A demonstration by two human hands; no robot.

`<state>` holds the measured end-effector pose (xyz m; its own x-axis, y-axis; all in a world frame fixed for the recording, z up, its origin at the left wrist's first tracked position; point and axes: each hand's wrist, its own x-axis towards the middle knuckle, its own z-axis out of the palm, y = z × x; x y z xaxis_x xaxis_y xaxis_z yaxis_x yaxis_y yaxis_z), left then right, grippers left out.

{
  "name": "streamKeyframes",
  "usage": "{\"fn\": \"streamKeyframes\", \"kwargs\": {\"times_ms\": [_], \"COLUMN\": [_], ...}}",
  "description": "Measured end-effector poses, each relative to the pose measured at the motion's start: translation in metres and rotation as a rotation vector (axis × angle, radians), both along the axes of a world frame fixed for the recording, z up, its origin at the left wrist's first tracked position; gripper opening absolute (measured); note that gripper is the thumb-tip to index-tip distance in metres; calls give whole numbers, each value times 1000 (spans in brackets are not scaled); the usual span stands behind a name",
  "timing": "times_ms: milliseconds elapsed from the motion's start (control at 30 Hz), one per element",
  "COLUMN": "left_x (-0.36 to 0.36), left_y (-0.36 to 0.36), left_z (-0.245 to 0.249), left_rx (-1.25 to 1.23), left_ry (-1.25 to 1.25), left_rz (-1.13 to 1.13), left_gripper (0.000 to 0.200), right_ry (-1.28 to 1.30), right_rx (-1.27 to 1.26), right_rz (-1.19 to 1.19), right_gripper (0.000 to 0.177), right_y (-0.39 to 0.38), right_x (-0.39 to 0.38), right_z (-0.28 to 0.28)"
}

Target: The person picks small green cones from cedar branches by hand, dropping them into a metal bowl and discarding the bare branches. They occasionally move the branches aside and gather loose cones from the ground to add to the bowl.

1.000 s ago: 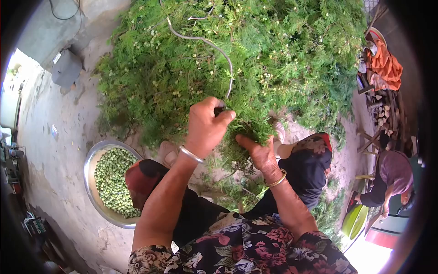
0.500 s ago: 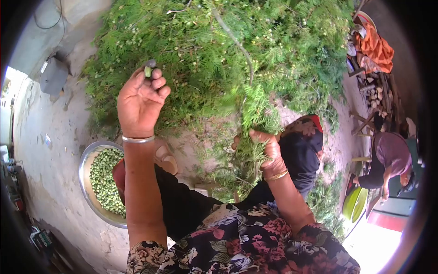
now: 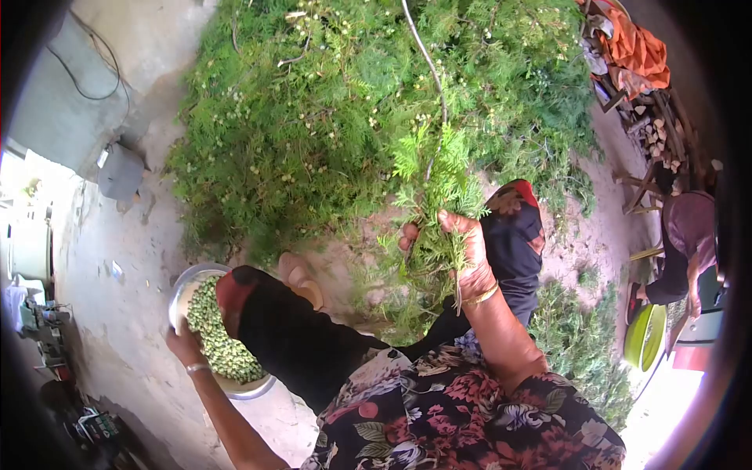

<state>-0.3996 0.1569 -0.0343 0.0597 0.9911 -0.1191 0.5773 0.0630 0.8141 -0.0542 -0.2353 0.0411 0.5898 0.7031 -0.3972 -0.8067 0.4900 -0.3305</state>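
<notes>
My right hand (image 3: 468,247) is closed around a leafy green conifer branch (image 3: 439,184), its fingertips showing on the far side of the foliage. The bare stem runs up from there across a heap of cut conifer branches (image 3: 290,149) dotted with small pale-green cones. Down at the left, my left hand (image 3: 185,345) is at the near-left rim of a metal basin (image 3: 252,392). Many small green cones (image 3: 223,337) lie in that basin, beside my knee. The left fingers are dark and partly hidden, and I cannot tell whether they hold anything.
Loose conifer sprigs (image 3: 583,337) lie on the floor at the right. Another person (image 3: 689,235) bends near a yellow-green tub (image 3: 645,337). Stacked firewood (image 3: 656,137) and an orange cloth (image 3: 634,51) are at the upper right. A grey box-like object (image 3: 121,172) stands by the left wall.
My left hand, which held a small green cone above the heap, has moved down and left to the basin. My right hand still grips the branch. The view has shifted slightly.
</notes>
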Motion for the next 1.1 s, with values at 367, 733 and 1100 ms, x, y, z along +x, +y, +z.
{"fn": "streamKeyframes", "kwargs": {"times_ms": [367,733,1100], "left_x": [125,242,228], "left_y": [-122,-236,-259], "left_z": [96,-54,-121], "left_rx": [28,-455,96], "left_ry": [-529,-405,68], "left_rz": [-317,-813,-1249], "left_gripper": [26,11,25], "right_ry": [-738,-801,-166], "right_rx": [-702,-1235,-1252], "right_rz": [7,-1367,-1102], "right_gripper": [43,40,27], "right_y": [-42,-452,-469], "right_x": [-12,-84,-75], "right_z": [42,112,-5]}}
